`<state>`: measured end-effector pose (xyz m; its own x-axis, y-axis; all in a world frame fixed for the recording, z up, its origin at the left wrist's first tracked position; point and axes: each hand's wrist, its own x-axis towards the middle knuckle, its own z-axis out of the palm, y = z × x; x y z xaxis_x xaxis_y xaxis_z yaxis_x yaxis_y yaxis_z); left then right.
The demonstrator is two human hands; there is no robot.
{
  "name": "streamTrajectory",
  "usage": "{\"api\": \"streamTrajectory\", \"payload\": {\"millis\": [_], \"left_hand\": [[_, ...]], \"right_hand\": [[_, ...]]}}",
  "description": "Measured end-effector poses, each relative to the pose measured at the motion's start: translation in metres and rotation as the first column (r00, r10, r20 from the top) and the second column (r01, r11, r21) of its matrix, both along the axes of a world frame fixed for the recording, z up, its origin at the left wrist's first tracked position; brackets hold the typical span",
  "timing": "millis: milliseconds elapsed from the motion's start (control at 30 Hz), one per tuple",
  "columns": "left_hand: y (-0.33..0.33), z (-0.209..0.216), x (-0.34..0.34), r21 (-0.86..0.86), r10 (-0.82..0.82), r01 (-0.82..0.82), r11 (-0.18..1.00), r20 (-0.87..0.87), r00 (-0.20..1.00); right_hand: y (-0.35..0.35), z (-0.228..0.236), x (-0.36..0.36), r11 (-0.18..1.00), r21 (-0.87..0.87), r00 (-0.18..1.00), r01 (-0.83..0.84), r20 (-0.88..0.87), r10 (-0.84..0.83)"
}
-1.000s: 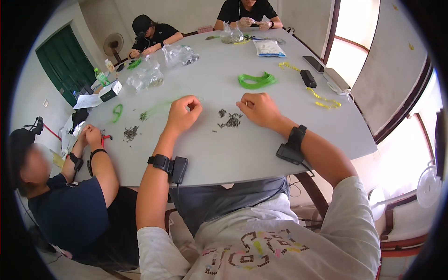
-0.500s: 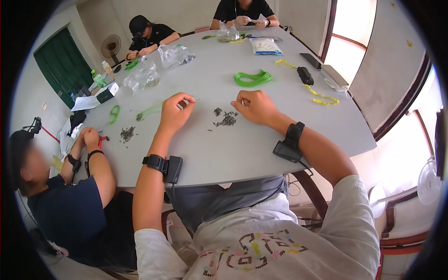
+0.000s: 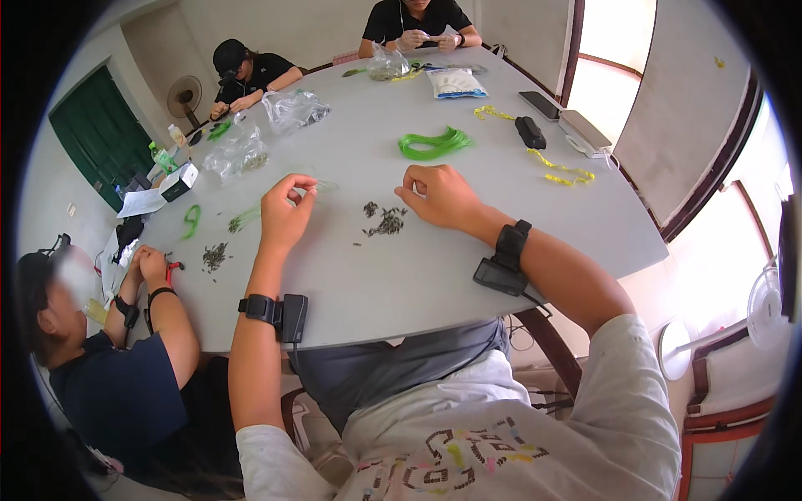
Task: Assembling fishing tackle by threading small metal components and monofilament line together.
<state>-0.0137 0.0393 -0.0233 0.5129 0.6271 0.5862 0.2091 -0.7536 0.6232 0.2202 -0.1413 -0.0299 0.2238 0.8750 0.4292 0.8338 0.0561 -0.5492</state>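
My left hand (image 3: 286, 210) is raised over the table with its fingers curled and the thumb near the fingertips. Faint green strands (image 3: 246, 219) run along the table beside it, with small dark pieces at their near end. My right hand (image 3: 440, 197) is closed in a pinch, its fingertips just right of a loose pile of small dark pieces (image 3: 388, 223). Whatever either hand pinches is too small or hidden to make out. Beyond my right hand lies a hank of bright green strands (image 3: 434, 144).
Another dark pile (image 3: 215, 256) and a green coil (image 3: 192, 221) lie to the left, near a seated co-worker (image 3: 117, 359). Farther back are clear plastic bags (image 3: 294, 110), a white packet (image 3: 455, 83), a phone (image 3: 540, 104) and two more people. A yellow strip (image 3: 570, 177) lies right.
The whole view has shifted, so the table sits a little farther left and lower. My left hand has drifted slightly left of the pile; my right hand looks almost unmoved.
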Motion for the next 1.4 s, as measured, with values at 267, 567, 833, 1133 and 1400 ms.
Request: {"api": "streamTrajectory", "payload": {"millis": [267, 567, 833, 1133, 1400], "left_hand": [[0.014, 0.001, -0.016, -0.027, 0.04, -0.043, 0.999, -0.095, 0.995], [0.065, 0.025, -0.081, -0.19, -0.067, 0.047, 0.981, -0.1, 0.993], [0.107, 0.025, -0.136, -0.188, 0.081, -0.121, 0.975, -0.211, 0.974], [0.123, -0.011, -0.156, -0.253, 0.155, -0.205, 0.946, -0.205, 0.966], [0.122, -0.024, -0.152, -0.088, 0.223, -0.261, 0.961, -0.309, 0.925]], "right_hand": [[0.006, -0.008, -0.002, 1.0, -0.025, 0.999, -0.008, -0.032, 0.008], [0.008, -0.01, -0.01, 0.992, 0.098, 0.997, -0.077, -0.021, 0.079], [0.007, -0.015, -0.017, 0.962, 0.196, 0.977, -0.192, -0.05, 0.206], [0.0, 0.002, -0.013, 0.983, 0.117, 0.99, -0.143, 0.028, 0.141], [-0.005, -0.001, -0.014, 0.986, 0.089, 0.99, -0.139, -0.01, 0.141]]}}
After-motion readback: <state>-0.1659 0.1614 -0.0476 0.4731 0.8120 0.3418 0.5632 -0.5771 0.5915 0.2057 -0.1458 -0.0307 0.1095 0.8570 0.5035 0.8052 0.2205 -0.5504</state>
